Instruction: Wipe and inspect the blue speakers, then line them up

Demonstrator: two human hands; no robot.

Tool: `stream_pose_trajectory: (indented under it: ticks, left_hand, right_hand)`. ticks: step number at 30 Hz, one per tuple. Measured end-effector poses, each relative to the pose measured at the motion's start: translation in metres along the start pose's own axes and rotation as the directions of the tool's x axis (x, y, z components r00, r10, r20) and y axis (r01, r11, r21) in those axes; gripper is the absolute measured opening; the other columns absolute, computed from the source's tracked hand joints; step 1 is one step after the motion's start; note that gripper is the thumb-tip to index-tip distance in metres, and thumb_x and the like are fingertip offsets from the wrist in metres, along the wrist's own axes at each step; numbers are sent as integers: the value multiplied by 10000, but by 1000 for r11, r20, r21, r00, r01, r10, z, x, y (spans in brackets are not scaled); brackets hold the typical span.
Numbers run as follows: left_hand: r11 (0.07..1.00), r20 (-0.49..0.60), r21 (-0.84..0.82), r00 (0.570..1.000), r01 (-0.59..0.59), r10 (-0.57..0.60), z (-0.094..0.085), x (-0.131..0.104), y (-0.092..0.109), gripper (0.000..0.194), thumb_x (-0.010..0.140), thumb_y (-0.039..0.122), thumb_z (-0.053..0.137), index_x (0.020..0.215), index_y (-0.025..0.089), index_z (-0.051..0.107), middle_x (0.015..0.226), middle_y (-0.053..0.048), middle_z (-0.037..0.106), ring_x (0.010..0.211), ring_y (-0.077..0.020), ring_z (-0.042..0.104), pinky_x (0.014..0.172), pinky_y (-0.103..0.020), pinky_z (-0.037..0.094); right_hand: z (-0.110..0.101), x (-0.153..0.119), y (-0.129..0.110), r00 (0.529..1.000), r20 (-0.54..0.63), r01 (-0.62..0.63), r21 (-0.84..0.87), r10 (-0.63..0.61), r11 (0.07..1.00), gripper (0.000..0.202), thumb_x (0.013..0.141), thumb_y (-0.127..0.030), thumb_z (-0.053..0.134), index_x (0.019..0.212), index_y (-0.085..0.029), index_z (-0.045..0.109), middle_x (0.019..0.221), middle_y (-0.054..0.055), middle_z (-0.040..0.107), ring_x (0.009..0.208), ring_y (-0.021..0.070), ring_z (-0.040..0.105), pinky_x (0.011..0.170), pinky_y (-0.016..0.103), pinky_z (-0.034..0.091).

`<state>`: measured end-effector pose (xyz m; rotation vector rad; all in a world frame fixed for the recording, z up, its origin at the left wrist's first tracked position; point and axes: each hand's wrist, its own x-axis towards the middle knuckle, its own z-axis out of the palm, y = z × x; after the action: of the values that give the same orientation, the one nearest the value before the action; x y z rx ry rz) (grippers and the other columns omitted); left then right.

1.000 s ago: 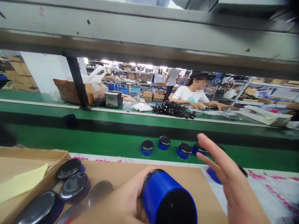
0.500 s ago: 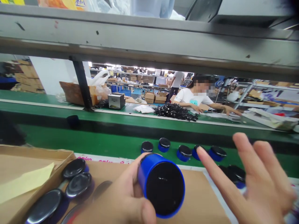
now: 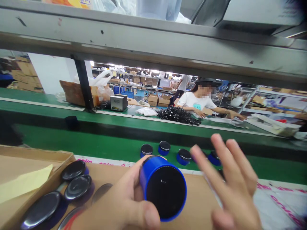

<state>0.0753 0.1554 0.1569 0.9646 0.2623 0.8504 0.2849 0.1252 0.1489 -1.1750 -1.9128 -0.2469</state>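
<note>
- The blue can is held above the cardboard sheet, tilted so that its black round end is turned toward the camera.
- The left hand's grip is closed around the can; its thumb is seen low at the can's side.
- The right hand's grip is open, with fingers spread, just beside the can and apart from it in the view.
- Compared with half a second ago, the right hand is brought inward toward the can, while the can is held much as before.
- Compared with a second ago, more of the black end is shown and less of the blue side.
- More of the row of blue pots on the green counter is now covered by the right hand's fingers.
- The can's far end is hidden, and most left-hand fingers are concealed behind it.
- The black-topped containers beside the cardboard box are partly covered by the left forearm.
- A red strip at the bottom edge is blurred and cannot be identified.
</note>
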Motion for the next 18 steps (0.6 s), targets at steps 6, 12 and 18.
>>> stream_pose_trajectory:
  ticks: [6, 12, 18]
  left_hand:
    - [989, -48, 133, 997, 64, -58, 1, -5, -3, 748, 665, 445, 895, 1283, 275, 510, 1157, -40, 663, 1092, -226, 634, 912, -309, 478]
    - [921, -191, 387, 981, 52, 24, 6, -5, -2, 622, 740, 276, 806, 1244, 312, 443, 1239, -21, 627, 1162, -218, 618, 953, -298, 485]
    - [557, -143, 822, 906, -116, 399, 8, -4, -5, 737, 661, -18, 660, 1210, 447, 496, 1234, 97, 592, 1140, -141, 609, 961, -205, 479]
  right_hand:
    - [2, 6, 3, 972, 222, 39, 183, -80, 982, 757, 985, -625, 362, 1592, -339, 12, 1635, -21, 240, 1476, 276, 325, 1170, 437, 391]
    - [10, 7, -4, 977, 177, 32, 437, -121, 899, 508, 1016, -297, 415, 1503, -432, 353, 1523, -78, 447, 1379, 224, 477, 1135, 390, 456]
    - [22, 0, -19, 983, 87, -184, 542, 163, 820, 351, 1019, -335, 450, 1351, -409, 534, 1411, -35, 587, 1259, 206, 605, 1038, 327, 545]
